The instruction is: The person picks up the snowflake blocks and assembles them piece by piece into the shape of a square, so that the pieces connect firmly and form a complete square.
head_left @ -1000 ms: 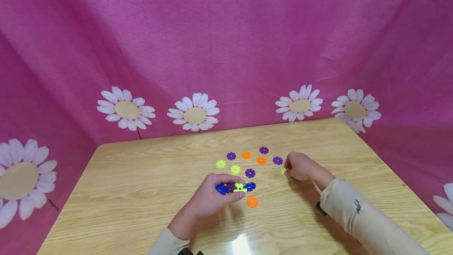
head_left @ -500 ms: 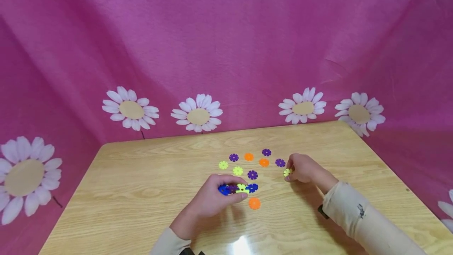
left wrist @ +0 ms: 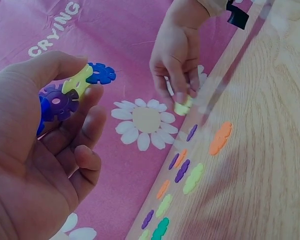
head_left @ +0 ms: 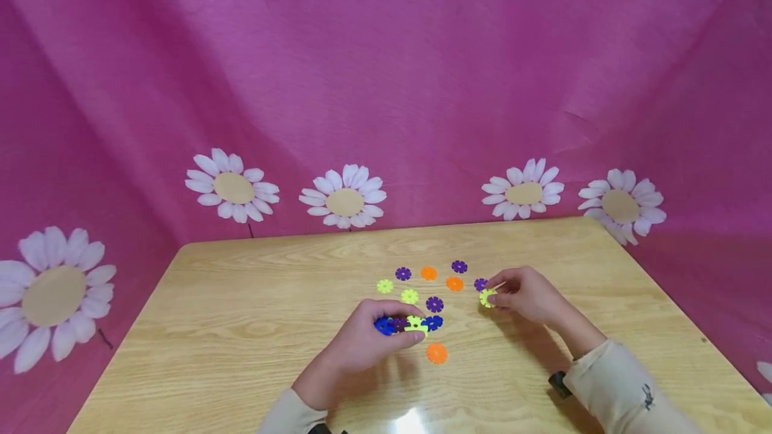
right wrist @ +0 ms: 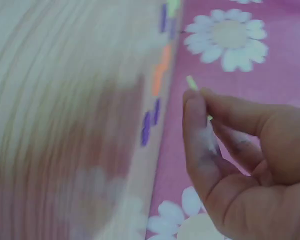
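1. My left hand [head_left: 362, 337] grips the chain of joined discs [head_left: 415, 323], probably light and stiff, with joints that could pop apart.
2. My right hand [head_left: 531, 295] pinches a yellow disc [head_left: 487, 298] right of the chain; its thin rim likely offers the best hold.
3. An orange disc [head_left: 437, 353] lies on the tabletop [head_left: 241, 327], nearer me than the chain.
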Tool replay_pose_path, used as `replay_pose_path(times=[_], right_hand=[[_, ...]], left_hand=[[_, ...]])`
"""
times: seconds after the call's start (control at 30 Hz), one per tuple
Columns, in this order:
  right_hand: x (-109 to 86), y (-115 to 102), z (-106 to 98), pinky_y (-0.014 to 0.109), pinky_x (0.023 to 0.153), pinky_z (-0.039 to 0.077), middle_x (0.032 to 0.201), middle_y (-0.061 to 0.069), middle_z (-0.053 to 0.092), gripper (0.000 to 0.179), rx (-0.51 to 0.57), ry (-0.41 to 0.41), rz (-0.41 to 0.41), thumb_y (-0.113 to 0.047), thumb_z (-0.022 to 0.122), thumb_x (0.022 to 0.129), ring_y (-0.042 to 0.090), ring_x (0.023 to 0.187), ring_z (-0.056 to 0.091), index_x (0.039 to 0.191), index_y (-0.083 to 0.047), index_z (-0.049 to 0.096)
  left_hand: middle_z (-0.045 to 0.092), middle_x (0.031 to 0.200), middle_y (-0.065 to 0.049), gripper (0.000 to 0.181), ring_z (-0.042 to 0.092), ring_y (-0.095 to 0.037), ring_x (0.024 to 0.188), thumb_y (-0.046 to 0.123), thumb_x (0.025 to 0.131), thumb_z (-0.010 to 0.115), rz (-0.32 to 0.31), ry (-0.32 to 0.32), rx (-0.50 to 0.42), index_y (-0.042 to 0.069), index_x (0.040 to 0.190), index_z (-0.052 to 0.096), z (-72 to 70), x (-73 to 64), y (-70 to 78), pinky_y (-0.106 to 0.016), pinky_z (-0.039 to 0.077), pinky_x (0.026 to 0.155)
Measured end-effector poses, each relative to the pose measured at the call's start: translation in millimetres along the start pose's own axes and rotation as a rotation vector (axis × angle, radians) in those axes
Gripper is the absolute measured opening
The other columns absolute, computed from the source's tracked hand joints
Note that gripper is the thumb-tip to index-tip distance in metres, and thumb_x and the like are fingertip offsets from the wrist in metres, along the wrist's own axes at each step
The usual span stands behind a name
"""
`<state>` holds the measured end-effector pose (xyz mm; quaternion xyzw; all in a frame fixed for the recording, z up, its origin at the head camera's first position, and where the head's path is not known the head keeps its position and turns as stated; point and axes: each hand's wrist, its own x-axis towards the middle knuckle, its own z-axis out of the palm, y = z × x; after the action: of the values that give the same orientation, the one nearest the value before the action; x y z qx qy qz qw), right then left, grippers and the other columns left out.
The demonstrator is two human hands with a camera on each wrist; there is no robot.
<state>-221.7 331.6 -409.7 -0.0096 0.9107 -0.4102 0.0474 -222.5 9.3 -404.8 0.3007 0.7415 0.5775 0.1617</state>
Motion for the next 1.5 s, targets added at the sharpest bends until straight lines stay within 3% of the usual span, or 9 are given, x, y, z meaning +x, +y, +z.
replay_pose_path(times=[0.1, 0.2, 0.43, 0.7, 0.87, 1.17, 1.5], right_hand=[[-5.2, -5, 4, 0.039, 0.071, 0.062, 0.087, 0.013, 0.067, 0.028, 0.203, -0.044, 0.01, -0.007, 0.074, 0.088, 0.027, 0.078, 0.071, 0.109, 0.007, 0.064], [-9.3, -12, 7, 0.043, 0.076, 0.062, 0.089, 0.013, 0.065, 0.032, 0.323, -0.072, 0.015, -0.008, 0.073, 0.09, 0.027, 0.081, 0.072, 0.111, 0.01, 0.06], [-16.3, -30, 11, 0.041, 0.08, 0.061, 0.094, 0.012, 0.064, 0.035, 0.406, -0.1, 0.031, -0.008, 0.071, 0.091, 0.025, 0.084, 0.072, 0.116, 0.012, 0.056], [-27.1, -40, 16, 0.042, 0.079, 0.061, 0.088, 0.007, 0.067, 0.029, 0.527, -0.169, -0.017, -0.006, 0.068, 0.093, 0.023, 0.082, 0.075, 0.107, 0.014, 0.051], [-30.8, -44, 17, 0.04, 0.079, 0.061, 0.089, 0.005, 0.068, 0.027, 0.569, -0.209, -0.031, -0.008, 0.068, 0.094, 0.021, 0.083, 0.075, 0.106, 0.01, 0.051], [-36.2, -56, 24, 0.04, 0.081, 0.061, 0.087, 0.006, 0.068, 0.041, 0.587, -0.279, -0.052, -0.009, 0.067, 0.095, 0.022, 0.087, 0.075, 0.122, 0.017, 0.049], [-35.1, -67, 28, 0.042, 0.08, 0.061, 0.091, 0.01, 0.066, 0.04, 0.55, -0.292, -0.049, -0.01, 0.069, 0.094, 0.03, 0.091, 0.075, 0.12, 0.014, 0.052]], left_hand=[[0.073, 0.113, -0.006, 0.024, 0.065, -0.015, 0.099, 0.026, 0.088, 0.077, -0.009, -0.003, -0.004, 0.018, 0.111, 0.076, 0.6, -0.5, -0.9, -0.02, 0.054, 0.086], [0.072, 0.114, -0.006, 0.025, 0.065, -0.017, 0.101, 0.027, 0.088, 0.077, -0.019, -0.002, -0.003, 0.018, 0.111, 0.076, 1.4, -0.6, -2.1, -0.02, 0.054, 0.087], [0.072, 0.112, 0.003, 0.02, 0.065, -0.013, 0.098, 0.028, 0.088, 0.078, -0.031, 0.016, -0.011, 0.024, 0.108, 0.076, 2.2, -0.6, -3.3, -0.021, 0.055, 0.085], [0.073, 0.113, 0.006, 0.027, 0.066, -0.011, 0.104, 0.03, 0.089, 0.076, -0.017, 0.002, 0.019, 0.019, 0.114, 0.075, 6.5, 3.6, -3.4, -0.022, 0.052, 0.092], [0.072, 0.114, 0.004, 0.028, 0.065, -0.009, 0.103, 0.028, 0.089, 0.077, 0.009, -0.007, 0.017, 0.018, 0.115, 0.075, 8.6, 6.2, -6.1, -0.022, 0.053, 0.092], [0.073, 0.113, 0.004, 0.029, 0.067, -0.01, 0.101, 0.027, 0.089, 0.076, 0.014, 0.006, 0.012, 0.015, 0.116, 0.074, 6.3, 4.5, -8.0, -0.024, 0.054, 0.091], [0.073, 0.112, 0.002, 0.029, 0.066, -0.008, 0.097, 0.025, 0.09, 0.076, 0.022, 0.016, 0.013, 0.012, 0.116, 0.074, 1.0, 2.4, -6.5, -0.023, 0.055, 0.088]])
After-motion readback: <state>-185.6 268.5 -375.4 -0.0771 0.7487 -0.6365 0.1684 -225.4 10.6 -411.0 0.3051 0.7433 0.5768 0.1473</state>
